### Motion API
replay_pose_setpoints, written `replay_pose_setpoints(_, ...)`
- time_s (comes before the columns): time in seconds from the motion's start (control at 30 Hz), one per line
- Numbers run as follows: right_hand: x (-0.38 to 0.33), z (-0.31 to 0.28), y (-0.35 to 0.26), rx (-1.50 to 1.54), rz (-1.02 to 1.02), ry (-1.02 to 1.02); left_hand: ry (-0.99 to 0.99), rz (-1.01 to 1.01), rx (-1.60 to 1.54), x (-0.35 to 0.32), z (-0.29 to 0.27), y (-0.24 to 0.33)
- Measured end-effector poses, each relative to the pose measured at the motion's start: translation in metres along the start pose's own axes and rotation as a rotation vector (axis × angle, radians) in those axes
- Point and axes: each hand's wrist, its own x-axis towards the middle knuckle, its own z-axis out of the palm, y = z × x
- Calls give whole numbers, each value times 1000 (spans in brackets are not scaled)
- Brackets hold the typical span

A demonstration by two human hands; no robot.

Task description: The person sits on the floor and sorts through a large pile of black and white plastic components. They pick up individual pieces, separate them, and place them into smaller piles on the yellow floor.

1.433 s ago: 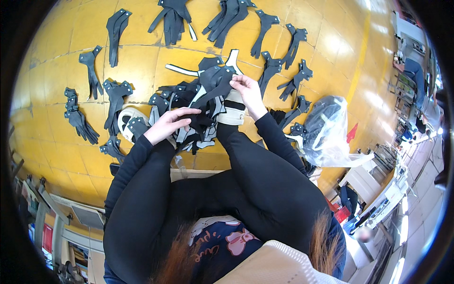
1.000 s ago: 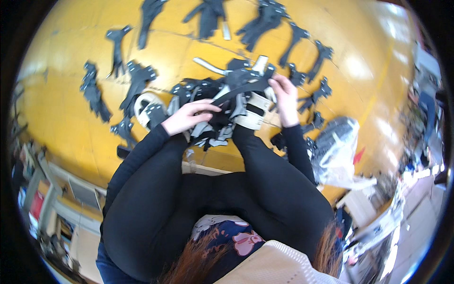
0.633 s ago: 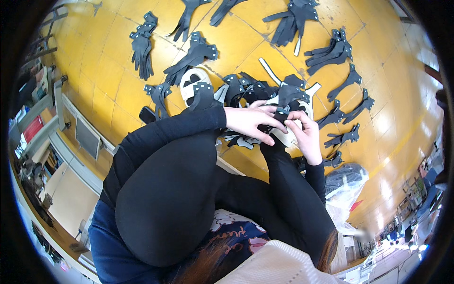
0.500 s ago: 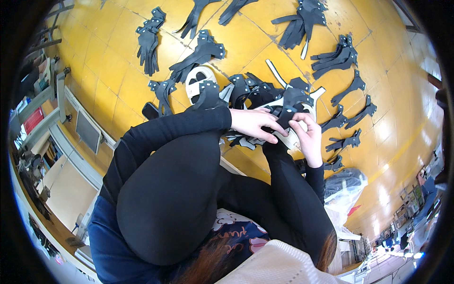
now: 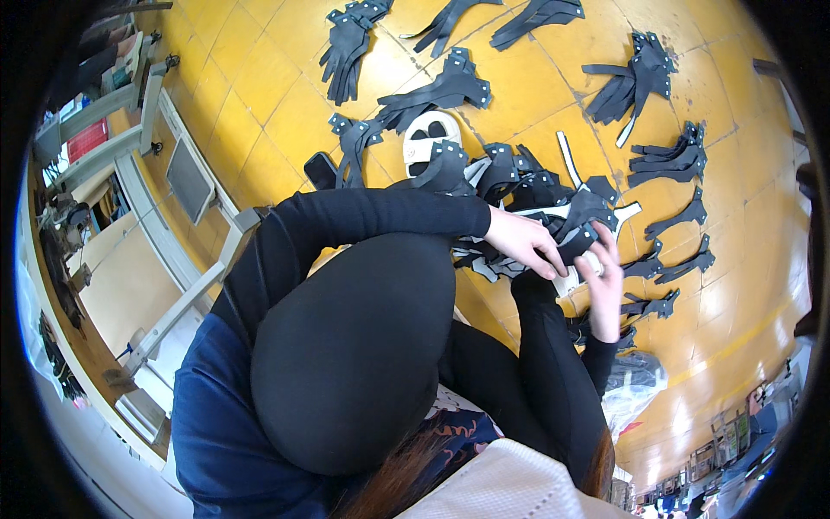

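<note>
Above my raised knee, my left hand (image 5: 526, 244) reaches across from the left, its thumb and forefinger closed at the edge of a black strap piece (image 5: 576, 246). My right hand (image 5: 607, 290) comes up from the lower right and curls its fingers around the other side of the same piece. A whitish, sole-like part (image 5: 566, 283) shows beneath it, mostly hidden by the hands. Just beyond lies a heap of black and white-edged strap pieces (image 5: 538, 189). A white slipper sole with black patches (image 5: 431, 138) rests on the floor left of the heap.
Bundles of forked black straps (image 5: 638, 82) lie spread over the yellow tiled floor (image 5: 259, 52). A dark phone (image 5: 321, 170) is at the left of the heap. Metal frame legs (image 5: 194, 294) stand on the left. A clear plastic bag (image 5: 635, 381) sits by my right arm.
The view has shifted, so the floor things appear further right. My right fingers have moved from pinching the strap's end to curling around its side. The left hand stays on it.
</note>
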Motion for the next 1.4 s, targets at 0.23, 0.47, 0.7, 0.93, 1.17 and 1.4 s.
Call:
replay_pose_setpoints(0.23, 6, -6, 10, 59, 42, 110, 36, -1, 37, 2, 2, -5)
replay_pose_setpoints(0.47, -6, -78, 24, 154, 154, 482, 74, 16, -7, 4, -6, -3)
replay_pose_setpoints(0.7, -12, -97, -2, 46, 195, 283, 139, -161, 45, -8, -13, -17)
replay_pose_setpoints(0.93, -4, -71, 18, -14, 215, -259, 661, -314, 294, -29, -35, -28)
replay_pose_setpoints(1.17, 1, 14, 96, -460, -112, -262, 677, -515, 147, -27, -34, -38)
replay_pose_setpoints(1.4, 12, 16, 86, -338, -105, -40, 597, -398, 848, -35, -31, -62)
